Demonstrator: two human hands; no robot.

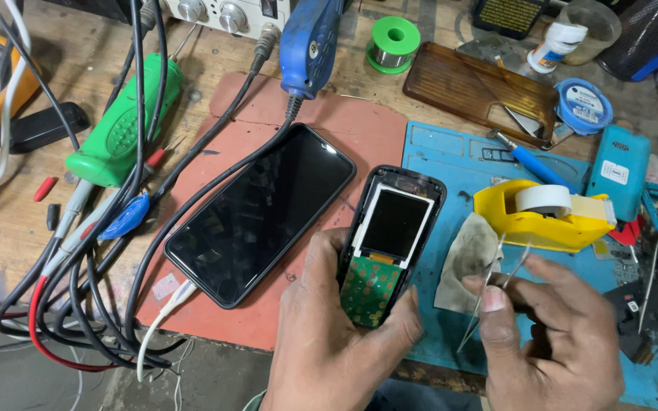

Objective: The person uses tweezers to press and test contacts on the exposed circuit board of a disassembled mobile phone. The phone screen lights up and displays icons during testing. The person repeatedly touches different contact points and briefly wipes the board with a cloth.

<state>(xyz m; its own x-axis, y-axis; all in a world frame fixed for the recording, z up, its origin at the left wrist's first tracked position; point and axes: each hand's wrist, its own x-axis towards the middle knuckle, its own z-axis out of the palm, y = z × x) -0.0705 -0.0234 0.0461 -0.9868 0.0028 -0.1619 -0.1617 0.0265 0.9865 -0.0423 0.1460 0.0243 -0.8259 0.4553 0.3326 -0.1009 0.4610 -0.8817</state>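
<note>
Right now the left hand (pixel 329 335) is wrapped around the lower end of an opened small phone (pixel 390 243), its front cover off, showing a bare screen and a green keypad board. It sits near the centre of the view, tilted toward one o'clock. At four o'clock the right hand (pixel 550 335) pinches metal tweezers (pixel 496 285) between thumb and fingers, tips apart from the phone. At nine o'clock of the small phone a black smartphone (pixel 260 213) lies on a red mat (pixel 359 137). A yellow tape dispenser (pixel 546 213) stands at two o'clock on the blue mat (pixel 451 152) covering the tabletop (pixel 9 228).
</note>
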